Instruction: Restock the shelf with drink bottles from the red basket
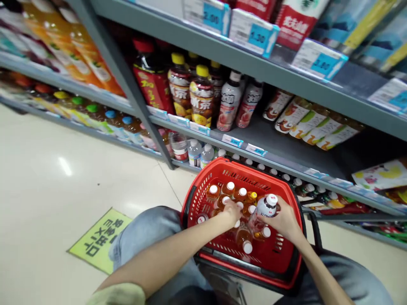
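Observation:
A red shopping basket [219, 168] holds several amber drink bottles [242, 194] with white caps, some standing and others tilted. My right hand [284, 218] is closed around a pale drink bottle [267, 206] with a white cap and pinkish lower part, at the basket's right side. My left hand [231, 214] reaches into the middle of the basket, its fingers curled at the cap of a white-capped bottle; the fingertips are partly hidden. A yellow-capped bottle [252, 195] lies close by among the others.
Ahead, a grey shelf [286, 148] carries iced tea bottles [202, 95], two pink-white bottles [229, 101] and juice bottles [299, 118]. An upper shelf edge with price tags [254, 34] juts above. My knees flank the basket. A yellow exit floor sign [98, 239] lies left.

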`<state>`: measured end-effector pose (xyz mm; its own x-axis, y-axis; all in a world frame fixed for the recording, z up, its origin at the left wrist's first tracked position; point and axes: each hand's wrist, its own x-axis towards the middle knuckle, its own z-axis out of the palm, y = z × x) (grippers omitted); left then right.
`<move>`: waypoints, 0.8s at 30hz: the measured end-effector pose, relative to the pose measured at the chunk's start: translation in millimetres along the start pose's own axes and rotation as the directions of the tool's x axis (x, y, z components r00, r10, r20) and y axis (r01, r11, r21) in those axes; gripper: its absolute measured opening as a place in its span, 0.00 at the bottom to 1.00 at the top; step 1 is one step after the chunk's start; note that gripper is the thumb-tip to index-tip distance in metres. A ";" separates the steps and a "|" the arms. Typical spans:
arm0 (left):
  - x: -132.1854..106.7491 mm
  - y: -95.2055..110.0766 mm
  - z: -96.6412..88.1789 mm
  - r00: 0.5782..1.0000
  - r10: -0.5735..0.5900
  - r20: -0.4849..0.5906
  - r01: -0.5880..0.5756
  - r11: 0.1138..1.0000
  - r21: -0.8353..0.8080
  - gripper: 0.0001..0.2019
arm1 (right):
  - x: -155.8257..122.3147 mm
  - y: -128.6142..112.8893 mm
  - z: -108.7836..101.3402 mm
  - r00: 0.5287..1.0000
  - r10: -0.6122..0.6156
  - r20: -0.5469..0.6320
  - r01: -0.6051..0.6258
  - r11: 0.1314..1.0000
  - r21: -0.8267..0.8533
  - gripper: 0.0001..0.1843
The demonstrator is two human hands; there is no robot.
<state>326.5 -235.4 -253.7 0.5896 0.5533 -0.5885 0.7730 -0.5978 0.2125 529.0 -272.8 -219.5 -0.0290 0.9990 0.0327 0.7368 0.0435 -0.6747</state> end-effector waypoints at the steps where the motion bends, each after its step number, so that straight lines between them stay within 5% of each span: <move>1: 5.0 -2.1 1.1 1.000 -0.025 0.011 0.025 1.000 -0.017 0.17 | 0.3 -0.6 1.2 1.000 -0.021 -0.006 0.021 1.000 -0.023 0.35; 14: 31.6 3.6 9.7 0.996 -0.010 -0.093 -0.002 0.992 -0.126 0.24 | 7.8 -4.4 9.3 0.997 -0.034 -0.071 0.040 0.996 0.081 0.38; 24: 32.4 7.2 10.4 0.995 0.002 -0.100 -0.018 0.988 -0.155 0.20 | 16.1 -50.3 -17.0 0.979 -0.103 -0.173 0.120 0.989 0.090 0.36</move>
<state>348.8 -227.8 -279.4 0.6120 0.6072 -0.5067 0.7892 -0.5105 0.3414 502.9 -258.9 -172.5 0.0130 0.9733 0.2291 0.6641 0.1629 -0.7297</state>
